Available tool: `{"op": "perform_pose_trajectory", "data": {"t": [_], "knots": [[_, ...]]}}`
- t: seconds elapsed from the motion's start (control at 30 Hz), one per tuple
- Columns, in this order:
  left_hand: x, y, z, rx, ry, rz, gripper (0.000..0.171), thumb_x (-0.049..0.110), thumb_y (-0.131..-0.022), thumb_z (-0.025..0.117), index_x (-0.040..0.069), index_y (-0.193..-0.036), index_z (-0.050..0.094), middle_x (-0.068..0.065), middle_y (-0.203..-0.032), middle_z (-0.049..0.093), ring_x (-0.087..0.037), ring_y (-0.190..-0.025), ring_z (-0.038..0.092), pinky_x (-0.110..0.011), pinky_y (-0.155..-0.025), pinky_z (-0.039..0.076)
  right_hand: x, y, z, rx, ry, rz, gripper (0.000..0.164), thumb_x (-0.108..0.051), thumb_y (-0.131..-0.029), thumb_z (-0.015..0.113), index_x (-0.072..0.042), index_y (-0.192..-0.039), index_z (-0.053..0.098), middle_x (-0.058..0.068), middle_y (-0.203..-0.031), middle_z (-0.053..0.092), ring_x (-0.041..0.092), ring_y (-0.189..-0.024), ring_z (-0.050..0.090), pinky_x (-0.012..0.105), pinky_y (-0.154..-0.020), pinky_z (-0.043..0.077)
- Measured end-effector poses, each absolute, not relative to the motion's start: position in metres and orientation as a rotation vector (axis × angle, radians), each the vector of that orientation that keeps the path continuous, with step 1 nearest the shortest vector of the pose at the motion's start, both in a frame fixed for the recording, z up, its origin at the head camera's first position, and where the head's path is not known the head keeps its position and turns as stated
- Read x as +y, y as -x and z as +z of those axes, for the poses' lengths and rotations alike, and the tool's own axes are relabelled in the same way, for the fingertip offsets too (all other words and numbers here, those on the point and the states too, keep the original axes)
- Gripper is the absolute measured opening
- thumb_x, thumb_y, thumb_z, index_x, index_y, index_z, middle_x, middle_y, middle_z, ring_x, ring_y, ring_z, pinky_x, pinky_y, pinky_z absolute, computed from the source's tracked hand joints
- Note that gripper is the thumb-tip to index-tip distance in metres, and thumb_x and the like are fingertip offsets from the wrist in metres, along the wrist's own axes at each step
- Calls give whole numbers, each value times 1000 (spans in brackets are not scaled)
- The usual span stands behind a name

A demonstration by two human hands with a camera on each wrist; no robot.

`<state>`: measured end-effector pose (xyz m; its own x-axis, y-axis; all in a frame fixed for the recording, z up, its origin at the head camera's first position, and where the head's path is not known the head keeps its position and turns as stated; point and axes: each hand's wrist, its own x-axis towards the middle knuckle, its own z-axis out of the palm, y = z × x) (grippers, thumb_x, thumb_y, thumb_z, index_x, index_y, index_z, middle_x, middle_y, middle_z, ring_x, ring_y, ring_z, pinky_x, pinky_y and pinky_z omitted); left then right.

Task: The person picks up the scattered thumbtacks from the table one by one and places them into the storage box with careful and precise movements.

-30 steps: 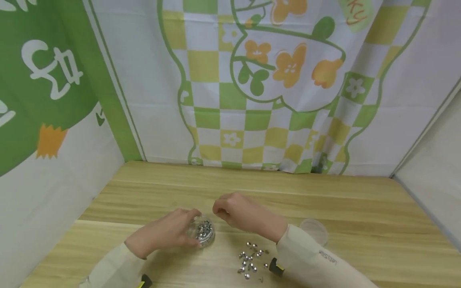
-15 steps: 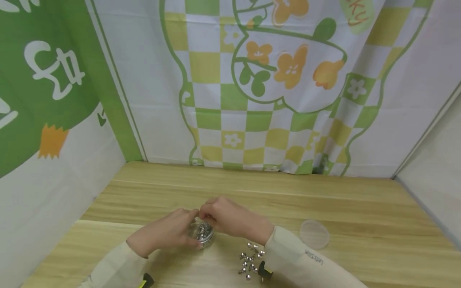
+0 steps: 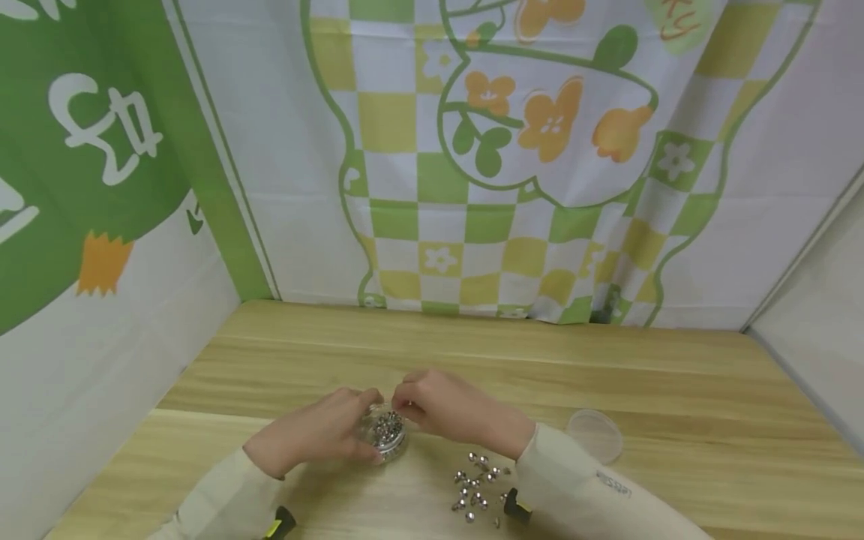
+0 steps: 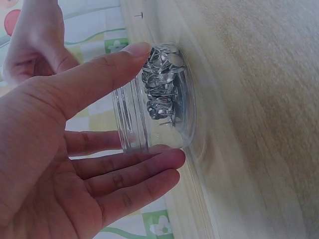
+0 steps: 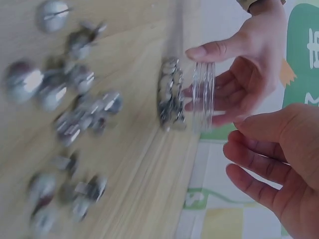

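My left hand (image 3: pixel 322 429) holds a clear round jar (image 4: pixel 134 119), its thumb on one side and its fingers on the other. Silvery thumbtacks (image 4: pixel 162 82) are heaped inside at the bottom. Just right of the jar's mouth hovers my right hand (image 3: pixel 448 405), fingers bent. Thumb and forefinger come close together in the right wrist view, and no tack shows between them. Loose thumbtacks (image 3: pixel 472 484) lie scattered on the table below my right wrist; that pile is blurred in the right wrist view.
A clear round lid (image 3: pixel 595 435) lies on the wooden table (image 3: pixel 324 337), beyond my right forearm. One stray tack (image 4: pixel 139 15) lies apart in the left wrist view. Printed curtains (image 3: pixel 439 225) stand behind the table and along its left side.
My right hand moved left to the jar's mouth, then drew back slightly to the right. The left hand keeps its hold on the jar, and the scattered pile looks much the same.
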<state>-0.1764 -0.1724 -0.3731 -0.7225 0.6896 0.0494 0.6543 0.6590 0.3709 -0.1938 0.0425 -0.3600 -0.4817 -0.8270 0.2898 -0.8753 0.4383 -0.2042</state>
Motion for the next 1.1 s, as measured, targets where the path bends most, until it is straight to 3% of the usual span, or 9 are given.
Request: {"op": "perform_pose_trajectory", "data": {"t": [0.2, 0.43, 0.57, 0.83, 1.1], "knots": [[-169, 175, -370, 2776, -1041, 574, 69, 27, -65, 85, -12, -114, 55, -28, -100, 68, -35, -87, 65, -51, -80, 59, 75, 192, -365, -2558, -1443, 444, 8, -5, -85, 70, -8, -91, 75, 2, -87, 74, 10, -79, 66, 22, -72, 60], [-169, 173, -369, 2782, -1063, 561, 69, 27, -65, 86, -12, -113, 55, -25, -95, 69, -32, -81, 65, -49, -76, 61, 117, 191, -374, -2610, -1392, 469, 8, -3, -84, 71, -7, -90, 75, 2, -86, 73, 9, -77, 66, 25, -66, 61], [-170, 172, -369, 2774, -1061, 575, 69, 27, -65, 86, -12, -113, 55, -27, -98, 69, -35, -86, 66, -52, -80, 60, 135, 190, -379, -2638, -1372, 479, 8, -3, -83, 73, -7, -90, 74, 2, -85, 73, 8, -75, 65, 26, -63, 61], [-169, 174, -370, 2769, -1037, 591, 70, 27, -65, 86, -12, -114, 55, -29, -103, 68, -39, -92, 65, -56, -85, 57, 148, 189, -385, -2694, -1359, 445, 9, -6, -82, 73, -10, -90, 76, 0, -87, 75, 8, -77, 66, 27, -70, 62], [-168, 175, -372, 2770, -1004, 589, 72, 29, -65, 86, -11, -116, 55, -30, -105, 67, -41, -95, 64, -57, -86, 56, 149, 190, -391, -2739, -1375, 417, 7, -7, -81, 74, -12, -86, 75, -2, -83, 73, 5, -72, 64, 25, -67, 61]]}}
